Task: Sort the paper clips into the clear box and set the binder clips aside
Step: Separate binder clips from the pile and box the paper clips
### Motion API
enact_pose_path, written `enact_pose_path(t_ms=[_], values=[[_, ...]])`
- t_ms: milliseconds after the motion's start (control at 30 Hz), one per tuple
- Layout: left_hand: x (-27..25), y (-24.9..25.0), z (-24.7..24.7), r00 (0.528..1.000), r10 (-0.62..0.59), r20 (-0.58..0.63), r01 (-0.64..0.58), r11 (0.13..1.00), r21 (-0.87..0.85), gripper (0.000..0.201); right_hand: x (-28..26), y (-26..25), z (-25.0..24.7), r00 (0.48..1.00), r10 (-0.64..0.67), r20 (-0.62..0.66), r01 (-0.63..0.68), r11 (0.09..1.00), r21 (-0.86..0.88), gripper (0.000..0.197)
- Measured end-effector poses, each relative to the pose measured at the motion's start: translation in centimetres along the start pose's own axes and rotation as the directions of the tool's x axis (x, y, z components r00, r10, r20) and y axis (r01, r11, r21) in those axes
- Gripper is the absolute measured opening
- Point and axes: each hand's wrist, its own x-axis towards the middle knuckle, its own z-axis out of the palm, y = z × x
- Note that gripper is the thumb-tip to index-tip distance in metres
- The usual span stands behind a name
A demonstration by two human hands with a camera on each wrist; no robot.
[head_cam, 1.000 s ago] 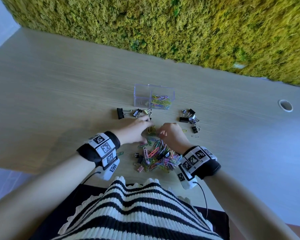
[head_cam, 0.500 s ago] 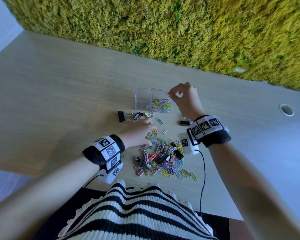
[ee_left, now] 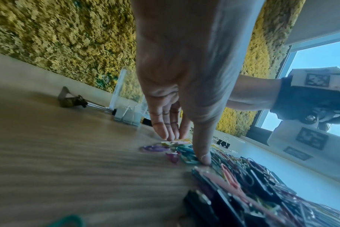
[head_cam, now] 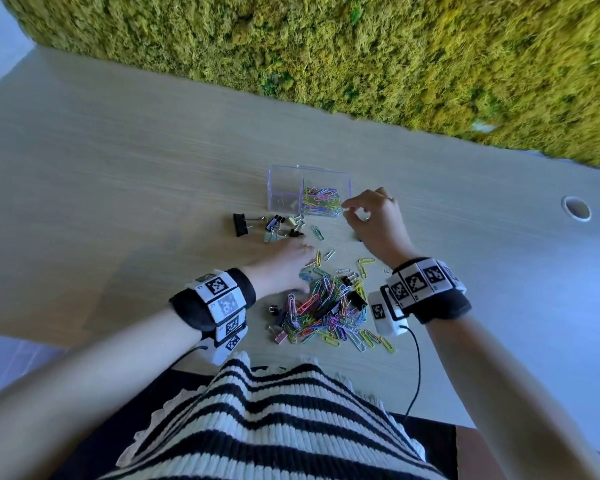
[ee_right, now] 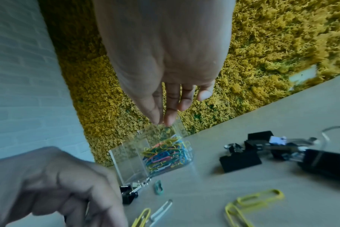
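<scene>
The clear box (head_cam: 284, 188) stands at mid-table, with coloured paper clips (head_cam: 321, 202) heaped in its right compartment (ee_right: 165, 153). A mixed pile of paper clips (head_cam: 326, 306) with a few binder clips in it lies near the front edge. My left hand (head_cam: 303, 271) lies on the pile's upper left; in the left wrist view its straight fingers (ee_left: 165, 132) and thumb press on loose clips. My right hand (head_cam: 346, 209) hovers by the box's right front corner, its relaxed fingers (ee_right: 171, 110) holding nothing. One group of binder clips (head_cam: 271, 225) lies left of the box front, another group (ee_right: 241, 161) to its right.
A moss wall (head_cam: 326, 46) backs the wooden table (head_cam: 118, 202). A round cable hole (head_cam: 576, 208) sits at far right. Single paper clips (head_cam: 317, 233) lie between pile and box. A black cable (head_cam: 417, 375) hangs from my right wrist over the table's front edge.
My right hand rose from the pile to the box rim with a clip pinched, and has now drawn back to the box's front corner with nothing in it. The left hand stayed at the pile.
</scene>
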Motion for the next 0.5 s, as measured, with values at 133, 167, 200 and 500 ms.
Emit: enact_pose_path(t_ms=[133,167,200,500], values=[[0.7,0.4,-0.1,1.0,0.014,-0.028,-0.016,0.998,-0.068,0.032,-1.4,0.6,0.1,0.999,0.034,0.036,-0.033,0.999,-0.021,0.013],[0.8,0.2,0.0,0.999,0.011,-0.044,-0.015,0.994,-0.104,0.026,-1.7,0.8,0.0,0.999,0.034,0.037,-0.033,0.999,-0.024,0.012],[0.8,-0.1,0.0,0.998,0.01,-0.068,-0.019,0.99,-0.142,0.024,-2.0,0.9,0.0,0.999,0.031,0.036,-0.03,0.999,-0.027,0.012],[-0.6,-2.0,0.4,0.994,-0.08,-0.072,0.067,0.984,-0.166,0.057,-4.1,2.1,0.4,0.99,0.017,0.139,-0.017,1.0,-0.008,0.015]])
